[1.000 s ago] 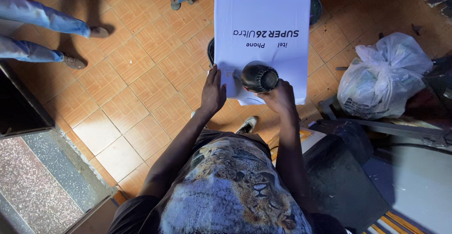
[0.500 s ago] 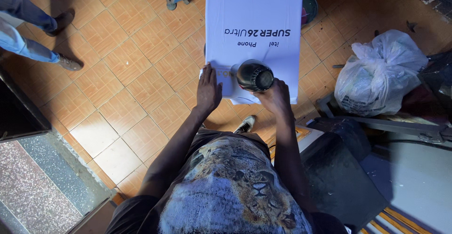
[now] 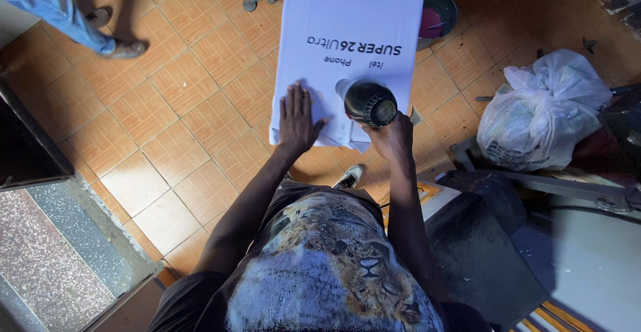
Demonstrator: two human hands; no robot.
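Your left hand (image 3: 297, 118) lies flat and open on the near end of the white printed sheet (image 3: 350, 45), pinning it. Your right hand (image 3: 394, 138) grips a black heat gun (image 3: 369, 103) aimed at that near edge. The sheet's far part looks untouched, judging by this.

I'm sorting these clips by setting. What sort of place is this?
Probably a small print or sign workshop, though that is a guess. The left hand presses flat a large white printed sheet while the right hand aims a black heat blower at it, over an orange tiled floor with a full plastic bag nearby.
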